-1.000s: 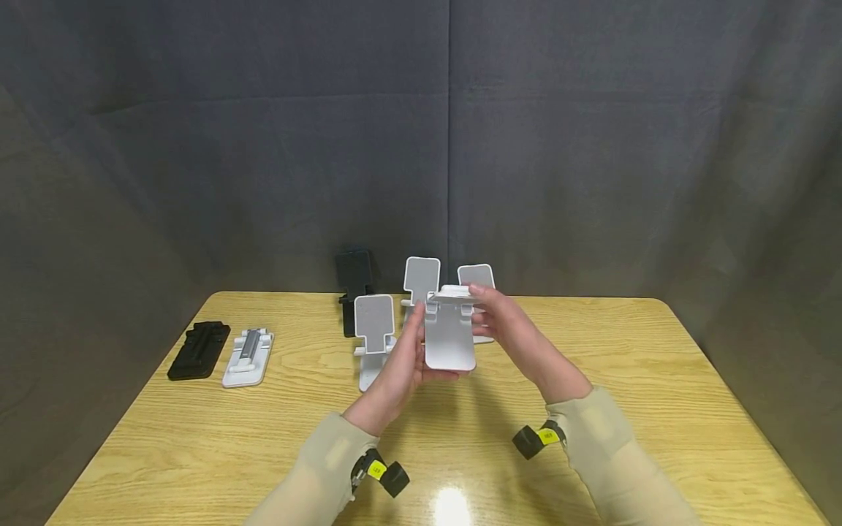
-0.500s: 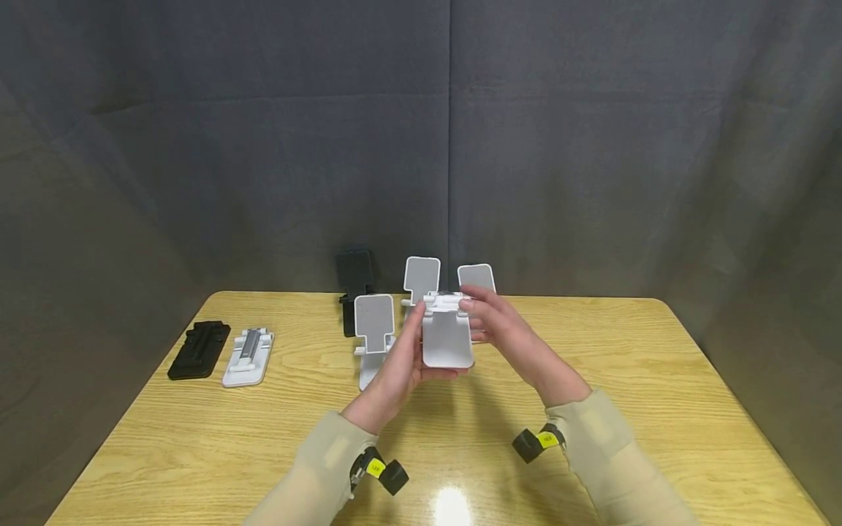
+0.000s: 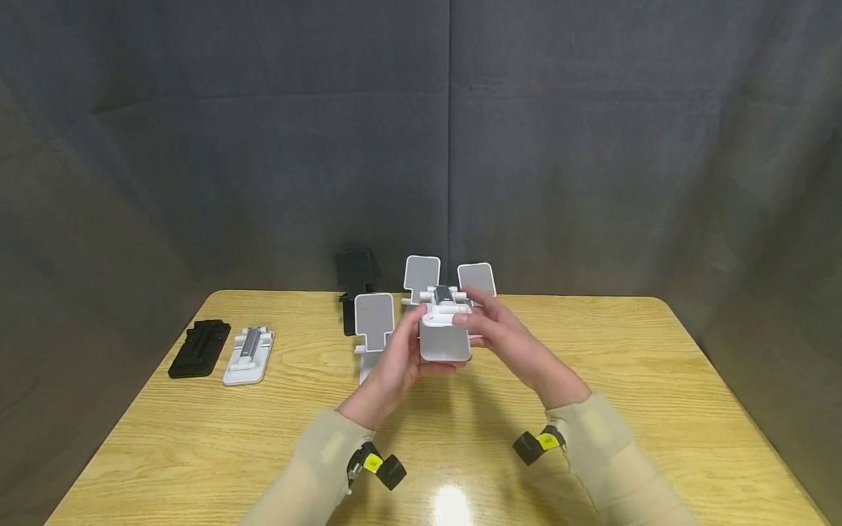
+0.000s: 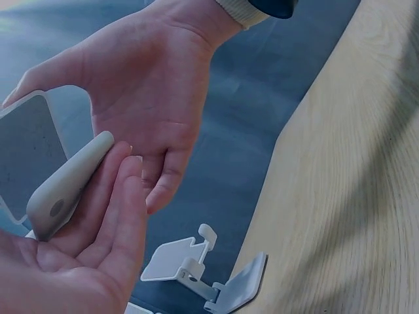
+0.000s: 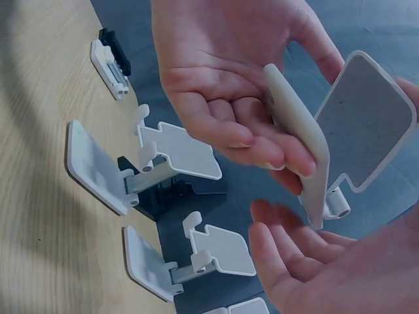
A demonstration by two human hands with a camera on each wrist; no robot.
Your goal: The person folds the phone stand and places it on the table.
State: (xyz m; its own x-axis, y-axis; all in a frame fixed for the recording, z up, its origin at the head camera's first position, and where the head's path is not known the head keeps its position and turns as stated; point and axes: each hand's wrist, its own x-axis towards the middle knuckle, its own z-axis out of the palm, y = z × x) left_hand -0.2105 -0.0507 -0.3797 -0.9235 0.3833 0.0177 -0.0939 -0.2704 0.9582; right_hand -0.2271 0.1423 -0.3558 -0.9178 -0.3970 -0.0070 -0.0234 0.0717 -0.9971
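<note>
Above the middle of the table both hands hold a white phone stand (image 3: pixel 445 345) with grey pads. My left hand (image 3: pixel 395 359) grips its base from the left, thumb at the edge and fingers underneath. From the right, my right hand (image 3: pixel 509 337) pinches the stand's upper plate, which is tilted toward me edge-on. Its dark hinge arm shows behind that plate. In the right wrist view, the left hand (image 5: pixel 222 78) curls its fingers around the base, and the grey-padded plate (image 5: pixel 366 121) stands at an angle to it. The right fingers are partly hidden in the head view.
Unfolded white phone stands (image 3: pixel 374 321) (image 3: pixel 422 274) (image 3: pixel 476 277) stand behind the hands, with a black unfolded one (image 3: pixel 355 272) at the back. To the left, a folded black stand (image 3: pixel 199 349) and a folded white stand (image 3: pixel 248 356) lie on the wooden table (image 3: pixel 658 409). A dark curtain (image 3: pixel 559 146) hangs behind.
The held stand's upper part has swung down toward me over the base, moved with the right hand, and the dark hinge arm has come into view. Both hands have lowered slightly.
</note>
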